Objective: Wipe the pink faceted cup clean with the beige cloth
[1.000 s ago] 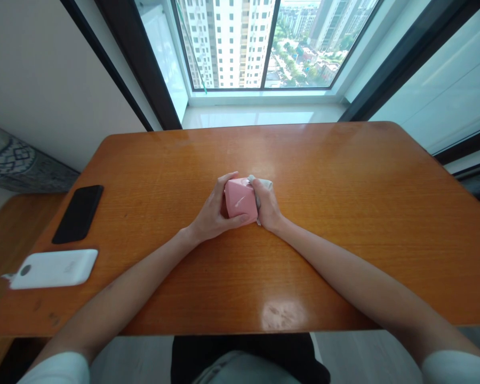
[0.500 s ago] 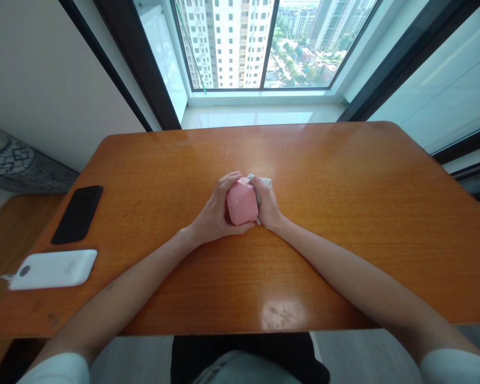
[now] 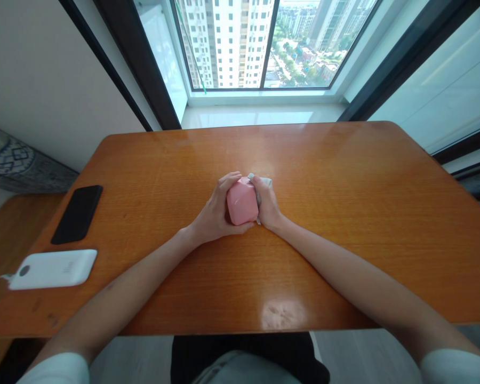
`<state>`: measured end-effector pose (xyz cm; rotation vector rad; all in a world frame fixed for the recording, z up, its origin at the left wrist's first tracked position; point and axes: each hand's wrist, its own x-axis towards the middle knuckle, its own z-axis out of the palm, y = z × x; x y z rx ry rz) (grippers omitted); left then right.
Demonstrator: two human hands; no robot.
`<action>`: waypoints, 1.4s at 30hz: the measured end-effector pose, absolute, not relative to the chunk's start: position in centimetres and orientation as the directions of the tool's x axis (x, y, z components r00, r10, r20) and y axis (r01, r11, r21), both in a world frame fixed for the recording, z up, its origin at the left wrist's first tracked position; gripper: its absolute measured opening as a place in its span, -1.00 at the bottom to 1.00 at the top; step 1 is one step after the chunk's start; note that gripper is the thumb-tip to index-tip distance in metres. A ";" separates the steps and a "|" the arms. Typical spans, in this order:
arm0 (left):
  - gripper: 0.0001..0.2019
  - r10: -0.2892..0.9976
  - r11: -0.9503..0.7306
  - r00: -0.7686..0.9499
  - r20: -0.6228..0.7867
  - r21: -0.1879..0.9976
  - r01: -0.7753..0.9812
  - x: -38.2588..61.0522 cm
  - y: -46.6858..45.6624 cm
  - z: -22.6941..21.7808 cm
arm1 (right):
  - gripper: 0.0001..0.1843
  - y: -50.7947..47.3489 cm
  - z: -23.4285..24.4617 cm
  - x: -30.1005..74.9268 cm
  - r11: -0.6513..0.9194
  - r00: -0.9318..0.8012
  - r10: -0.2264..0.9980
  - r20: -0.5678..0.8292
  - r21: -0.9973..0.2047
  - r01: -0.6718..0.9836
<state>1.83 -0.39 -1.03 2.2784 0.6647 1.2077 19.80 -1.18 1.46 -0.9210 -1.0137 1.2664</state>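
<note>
Both of my hands meet at the middle of the orange wooden table [image 3: 324,176], clasping a pink rounded block [image 3: 242,201] that looks faceted. My left hand [image 3: 216,210] wraps its left side and lower edge, with the fingers curled across it. My right hand [image 3: 267,202] presses against its right side. A crumpled pale grey cloth [image 3: 264,182] sticks out between that hand and the block. Most of the cloth is hidden, and I cannot tell what the block is made of.
A black smartphone [image 3: 77,214] lies face down near the table's left edge, with a white power bank [image 3: 52,269] in front of it. Behind the table's far edge are a windowsill and a tall window [image 3: 256,48] overlooking high-rise buildings.
The pink block has turned in my hands and now sits more upright, with a white mark no longer showing. My left fingers have shifted around it.
</note>
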 end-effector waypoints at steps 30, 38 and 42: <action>0.19 0.613 -0.772 0.492 0.619 0.602 0.205 1.9 -0.4 -1.1 | -0.34 -1.3 1.9 19.7 0.077 0.004 0.997 0.080 -0.945 -0.317; 0.18 0.611 -0.776 0.488 0.623 0.596 0.210 1.9 -0.5 -1.0 | -0.32 -1.0 1.5 19.8 0.093 -0.005 0.995 0.100 -0.942 -0.323; 0.18 0.608 -0.776 0.491 0.624 0.596 0.205 1.9 -0.4 -1.0 | -0.33 -1.0 1.5 19.8 0.089 -0.003 0.995 0.096 -0.938 -0.336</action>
